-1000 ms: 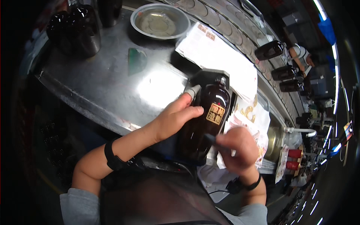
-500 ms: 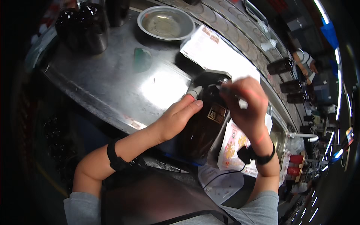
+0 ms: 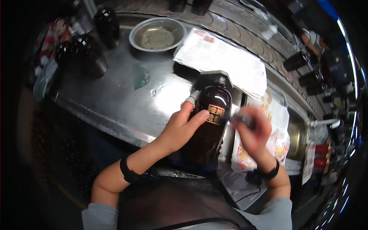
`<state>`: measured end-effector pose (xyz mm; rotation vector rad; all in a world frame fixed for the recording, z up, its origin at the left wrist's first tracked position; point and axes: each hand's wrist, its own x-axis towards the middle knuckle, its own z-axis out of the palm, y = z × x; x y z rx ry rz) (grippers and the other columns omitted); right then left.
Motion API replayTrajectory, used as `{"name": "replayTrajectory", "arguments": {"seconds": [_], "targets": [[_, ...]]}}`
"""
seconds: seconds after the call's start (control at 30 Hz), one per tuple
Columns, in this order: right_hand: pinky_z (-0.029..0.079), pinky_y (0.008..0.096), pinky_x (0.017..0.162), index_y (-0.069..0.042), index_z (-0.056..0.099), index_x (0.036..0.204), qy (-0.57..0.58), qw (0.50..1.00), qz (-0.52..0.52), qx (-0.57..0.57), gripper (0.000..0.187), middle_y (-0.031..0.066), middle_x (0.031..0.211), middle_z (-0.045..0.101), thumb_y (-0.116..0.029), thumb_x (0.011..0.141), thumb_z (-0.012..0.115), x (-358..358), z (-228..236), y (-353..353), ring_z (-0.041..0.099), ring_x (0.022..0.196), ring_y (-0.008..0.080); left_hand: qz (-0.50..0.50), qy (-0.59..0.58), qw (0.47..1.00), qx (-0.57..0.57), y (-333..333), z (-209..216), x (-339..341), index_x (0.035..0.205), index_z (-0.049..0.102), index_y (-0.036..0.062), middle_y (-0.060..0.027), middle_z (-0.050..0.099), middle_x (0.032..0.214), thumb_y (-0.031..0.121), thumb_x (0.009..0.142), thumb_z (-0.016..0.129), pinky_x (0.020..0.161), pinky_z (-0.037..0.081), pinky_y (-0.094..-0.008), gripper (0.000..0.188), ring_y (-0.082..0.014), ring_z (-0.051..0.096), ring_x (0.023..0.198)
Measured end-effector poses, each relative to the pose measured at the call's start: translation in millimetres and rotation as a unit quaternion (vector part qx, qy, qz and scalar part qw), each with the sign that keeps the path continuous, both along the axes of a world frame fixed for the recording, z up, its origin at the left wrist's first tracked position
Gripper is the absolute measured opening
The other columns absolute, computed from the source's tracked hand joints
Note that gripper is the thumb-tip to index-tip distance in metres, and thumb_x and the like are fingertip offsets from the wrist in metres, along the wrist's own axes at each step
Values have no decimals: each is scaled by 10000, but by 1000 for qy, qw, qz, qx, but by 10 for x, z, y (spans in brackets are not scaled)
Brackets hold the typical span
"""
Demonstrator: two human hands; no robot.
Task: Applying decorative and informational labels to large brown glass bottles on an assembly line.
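Observation:
A dark brown glass bottle (image 3: pixel 201 143) with a gold square label (image 3: pixel 216 114) lies tilted back before me, its neck pointing away. My left hand (image 3: pixel 179 130) grips its left side, the thumb at the label's edge; a whitish cover (image 3: pixel 193 97) wraps one fingertip. Just right of the label is my right hand (image 3: pixel 255 132), blurred, its fingers closed round a small dark object (image 3: pixel 244 119) whose kind I cannot make out. Behind the bottle's shoulders shows the edge of a dark angular holder (image 3: pixel 224 73).
A metal bowl (image 3: pixel 132 38) of liquid stands at the far left, near more dark bottles (image 3: pixel 86 57). White printed sheets (image 3: pixel 226 57) lie beyond the bottle. On the right are patterned packets (image 3: pixel 281 143) and a sink (image 3: pixel 297 136). A conveyor (image 3: pixel 245 40) runs behind; a person (image 3: pixel 314 40) is at the far right.
My right hand has come down from the bottle's neck to beside the label, uncovering the neck and shoulder. My left hand still grips the bottle's side. The view has shifted slightly.

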<state>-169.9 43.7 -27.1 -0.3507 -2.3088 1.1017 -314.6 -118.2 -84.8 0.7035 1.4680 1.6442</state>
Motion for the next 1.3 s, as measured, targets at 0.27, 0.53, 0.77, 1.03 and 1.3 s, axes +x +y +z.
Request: {"name": "replayTrajectory", "arguments": {"seconds": [0.27, 0.53, 0.77, 1.03, 1.3], "targets": [[485, 359, 582, -31, 654, 900, 85, 987, 90, 100, 209, 110, 748, 600, -3, 716, 748, 151, 30, -91, 603, 661, 281, -38, -54, 998, -2, 52, 106, 51, 1480, 358, -4, -87, 539, 1319, 237, 1017, 541, 1026, 416, -296, 553, -143, 524, 1182], [511, 345, 656, 17, 653, 990, 118, 975, 187, -11, 235, 139, 825, 631, -27, 783, 755, 381, -96, -356, 653, 781, 300, -212, 164, 963, -41, -474, 156, -6, 1557, -59, -15, -235, 347, 1521, 238, 606, 942, 1163, 285, -403, 1404, -312, 351, 1423], [438, 199, 743, -57, 666, 899, 29, 879, -82, -469, 157, -25, 848, 634, -213, 905, 681, 687, -481, 77, 549, 807, 31, -71, 419, 903, -57, -384, 303, 353, 1479, 285, -60, -262, 519, 1372, 121, 725, 811, 1124, 324, -518, 937, -390, 467, 1342], [505, 390, 663, -56, 648, 959, -214, 898, -383, 1, 180, 116, 731, 630, -83, 788, 598, 1582, -614, 549, 656, 723, 289, -146, 615, 775, 4, -168, 411, 450, 1307, 618, 91, -177, 449, 1496, 21, 684, 745, 1169, 155, -625, 640, -398, 320, 1444], [516, 403, 712, 27, 657, 1084, -417, 697, -546, 203, 394, 148, 971, 703, -199, 775, 752, 3231, -891, 1127, 668, 820, 309, -146, 585, 798, -4, -269, 344, 333, 1491, 396, 58, -264, 257, 1582, 131, 684, 796, 1186, 156, -580, 904, -462, 224, 1470]]}}
